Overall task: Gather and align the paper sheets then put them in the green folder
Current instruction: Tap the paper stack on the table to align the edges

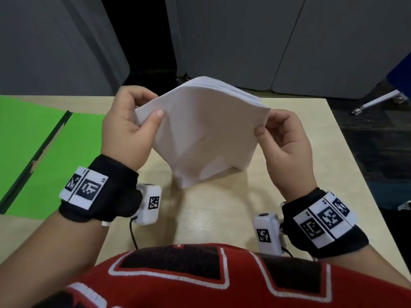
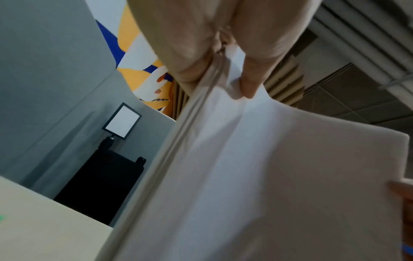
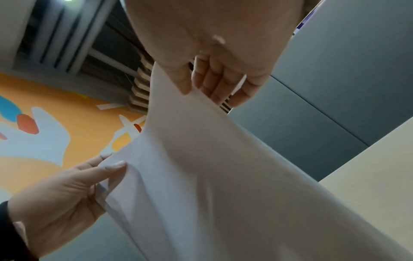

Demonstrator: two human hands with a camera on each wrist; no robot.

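The head view looks forward and down from above the person's chest onto the pale wooden worktop [image 1: 222, 218], taking in both wrists and the upright stack of white paper sheets [image 1: 206, 134]. The left wrist view sits very near the left hand [image 2: 201, 44], facing up along it past the sheets toward grey partitions and ceiling. The right wrist view looks up along the right hand [image 3: 212, 53] likewise. All three views share the paper stack; the right wrist view also catches the left hand.
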